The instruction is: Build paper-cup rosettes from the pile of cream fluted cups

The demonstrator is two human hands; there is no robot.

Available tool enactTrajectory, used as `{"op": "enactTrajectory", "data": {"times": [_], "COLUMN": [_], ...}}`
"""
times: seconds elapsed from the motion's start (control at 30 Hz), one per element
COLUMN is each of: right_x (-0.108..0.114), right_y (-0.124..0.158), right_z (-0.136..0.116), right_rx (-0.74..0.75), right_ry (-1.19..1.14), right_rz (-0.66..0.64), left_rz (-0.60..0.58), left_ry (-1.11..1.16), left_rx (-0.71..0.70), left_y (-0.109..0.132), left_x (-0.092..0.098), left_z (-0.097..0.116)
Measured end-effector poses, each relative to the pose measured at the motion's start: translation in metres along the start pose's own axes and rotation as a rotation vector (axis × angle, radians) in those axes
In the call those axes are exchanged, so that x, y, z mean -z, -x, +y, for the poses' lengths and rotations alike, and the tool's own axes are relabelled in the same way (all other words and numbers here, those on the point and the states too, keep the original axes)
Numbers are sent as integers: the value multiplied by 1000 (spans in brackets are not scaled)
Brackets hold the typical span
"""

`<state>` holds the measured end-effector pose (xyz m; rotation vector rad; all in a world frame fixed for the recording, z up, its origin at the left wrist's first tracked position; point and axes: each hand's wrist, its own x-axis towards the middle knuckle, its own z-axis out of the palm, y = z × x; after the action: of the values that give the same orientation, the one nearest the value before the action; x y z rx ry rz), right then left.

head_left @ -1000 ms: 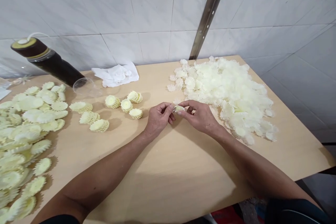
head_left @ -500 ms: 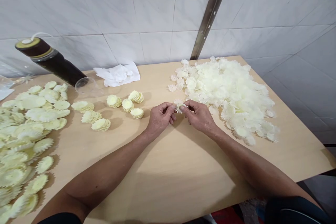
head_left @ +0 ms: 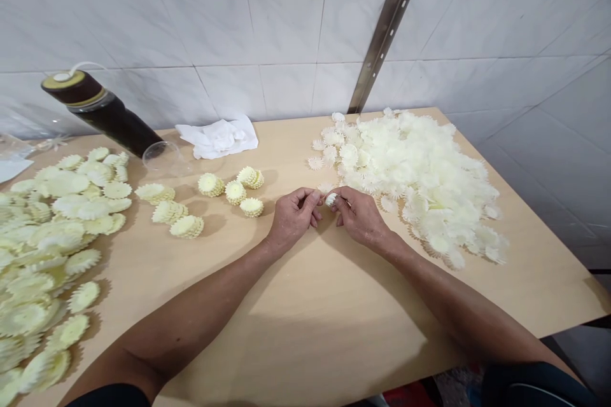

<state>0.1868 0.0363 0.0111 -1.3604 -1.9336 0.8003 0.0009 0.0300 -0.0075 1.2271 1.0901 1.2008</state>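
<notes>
Over the middle of the table, my right hand [head_left: 359, 215] pinches a small pale flower-shaped petal disc [head_left: 331, 200], which is turned partly edge-on. Close beside it, my left hand [head_left: 293, 216] has thumb and forefinger pressed together near the disc; whether anything is between them is too small to tell. To the right spreads a big heap of thin, translucent petal discs [head_left: 410, 165]. Several short stacks of yellowish petal discs [head_left: 186, 226] lie left of my left hand. A larger pile of stacked discs [head_left: 67, 206] covers the table's left side.
A dark bottle [head_left: 117, 121] with a white loop leans at the back left, beside a clear plastic cup [head_left: 165, 159]. Crumpled white tissue [head_left: 220, 138] lies near the tiled wall [head_left: 286, 6]. A slotted metal bracket [head_left: 382, 44] is fixed to that wall behind the wooden table [head_left: 286, 343].
The disc between my hands faced up with its petals spread; now it is turned on edge in my right fingers. My hands have barely moved, and the view has shifted slightly.
</notes>
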Motion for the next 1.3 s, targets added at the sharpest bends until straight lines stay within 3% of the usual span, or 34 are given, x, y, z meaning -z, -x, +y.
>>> {"op": "enactTrajectory", "data": {"times": [0.43,0.83,1.0,1.17,1.3], "right_x": [-4,-6,-6,-2,0], "right_y": [-1,1,0,-3,-4], "right_z": [1,3,0,-4,-9], "right_rx": [85,127,2,-209,-217], "right_ry": [60,-38,-66,-242,-288], "right_rz": [33,56,159,38,52], "left_rz": [-10,-80,-74,-65,-61], "left_ry": [-1,44,66,56,60], "left_rx": [-7,8,32,40,51], "left_y": [2,-2,-3,-3,-4], "left_x": [-2,1,2,3,4], "left_z": [1,5,8,8,8]}}
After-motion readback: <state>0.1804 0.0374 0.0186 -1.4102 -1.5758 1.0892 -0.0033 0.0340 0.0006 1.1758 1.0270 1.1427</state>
